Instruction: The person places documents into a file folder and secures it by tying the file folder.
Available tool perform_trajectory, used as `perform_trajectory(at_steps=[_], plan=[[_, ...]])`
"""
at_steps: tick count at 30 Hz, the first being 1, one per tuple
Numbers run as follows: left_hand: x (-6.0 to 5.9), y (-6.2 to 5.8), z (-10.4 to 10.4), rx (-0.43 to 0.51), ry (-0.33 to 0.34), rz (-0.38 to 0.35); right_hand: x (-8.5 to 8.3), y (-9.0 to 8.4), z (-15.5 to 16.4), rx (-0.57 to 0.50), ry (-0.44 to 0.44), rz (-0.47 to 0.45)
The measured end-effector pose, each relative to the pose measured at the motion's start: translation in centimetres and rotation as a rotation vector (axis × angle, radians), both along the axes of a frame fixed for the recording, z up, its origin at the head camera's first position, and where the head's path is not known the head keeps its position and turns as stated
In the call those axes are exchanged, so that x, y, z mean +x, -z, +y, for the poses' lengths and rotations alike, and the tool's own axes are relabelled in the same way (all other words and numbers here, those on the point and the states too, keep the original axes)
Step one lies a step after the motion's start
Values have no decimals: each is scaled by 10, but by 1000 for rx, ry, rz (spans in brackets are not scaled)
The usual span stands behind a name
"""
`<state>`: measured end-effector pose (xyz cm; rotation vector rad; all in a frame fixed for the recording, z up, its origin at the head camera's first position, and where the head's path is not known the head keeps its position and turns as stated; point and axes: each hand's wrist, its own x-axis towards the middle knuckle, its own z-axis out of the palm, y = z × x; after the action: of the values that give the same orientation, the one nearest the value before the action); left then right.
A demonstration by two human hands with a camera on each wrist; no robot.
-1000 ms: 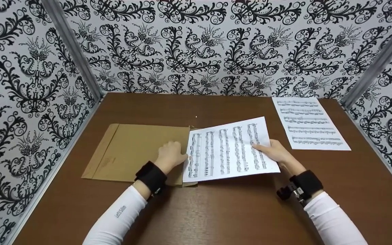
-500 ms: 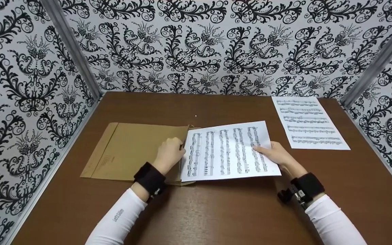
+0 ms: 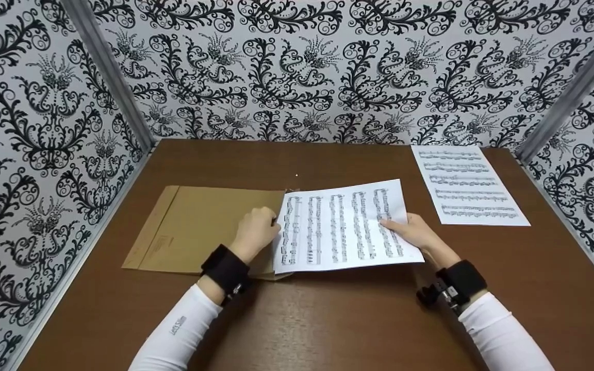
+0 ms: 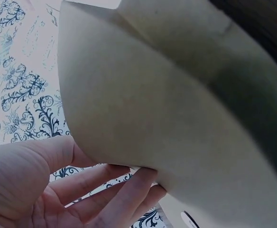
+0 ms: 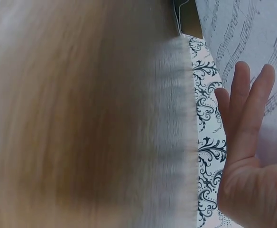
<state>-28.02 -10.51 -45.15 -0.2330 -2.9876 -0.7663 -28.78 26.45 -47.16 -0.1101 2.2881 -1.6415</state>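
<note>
Clock centred on the mouth of the brown envelope, 12 pointing away from the person.

Change: over the last second the thumb of the left hand has been drawing in to the mouth, where it was stretching toward the edge of the sheet of music. Since half a second ago the sheet of music has been shifting slightly, roughly toward 11 o'clock. Reading (judgement): sheet edge and mouth are lining up, with the left hand steadying the mouth.

Hands: left is curling tightly, pinching the edge of the envelope; in the left wrist view its thumb is passing behind the paper and its fingertips are touching the rim. The right hand, at 3 o'clock, is pinching the sheet's outer edge, thumb lying on the upper face, fingers going underneath; the right wrist view is showing three fingers almost straight.

Container: the envelope is lying at 9 o'clock on the table, a crease running across its outer end, its paper bowing up at the mouth in the left wrist view. Contents: cannot tell. The sheet is extending from the mouth toward 3 o'clock, mostly outside; whether its 9 o'clock edge is entering or only overlapping, cannot tell. A second sheet is lying at 2 o'clock, apart from both.
</note>
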Motion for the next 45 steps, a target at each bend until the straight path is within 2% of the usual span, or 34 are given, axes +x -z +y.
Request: perform_trajectory(at_steps=[5, 15, 20, 28, 35, 45], plan=[[-1, 0, 0, -7, 8, 19, -1, -2, -1, 33, -2, 16], [0, -3, 1, -14, 8, -43, -4, -3, -2, 14, 12, -26], [0, -5, 0, -12, 13, -39, -4, -3, -2, 38, 15, -15], [0, -7, 0, 0, 22, -40, -3, -2, -2, 12, 32, -30], [1, -5, 0, -13, 31, 36, -1, -1, -11, 7, 10, -11], [3, -3, 3, -43, 16, 73, 4, -1, -33, -74, 56, -13]])
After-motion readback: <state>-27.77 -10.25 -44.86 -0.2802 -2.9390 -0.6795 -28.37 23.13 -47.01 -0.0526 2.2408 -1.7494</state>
